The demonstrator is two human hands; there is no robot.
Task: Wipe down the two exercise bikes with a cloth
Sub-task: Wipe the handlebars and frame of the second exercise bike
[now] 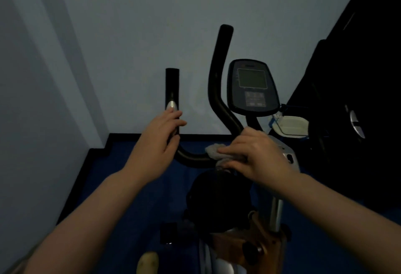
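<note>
Two hands: L hand (157, 141) fingers curled on handlebar (191, 157); R hand (256, 156) fingers pinching cloth (213, 151).

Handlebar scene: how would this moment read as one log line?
step: wiping handlebar | right hand: presses cloth on bar | left hand: fingers hold left grip | console: untouched

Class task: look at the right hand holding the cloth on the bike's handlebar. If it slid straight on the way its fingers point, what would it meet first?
The right hand points left along the handlebar, pressing the cloth. It would probably meet the bar's upward bend first, then the left hand gripping it; depth is unclear.
</note>
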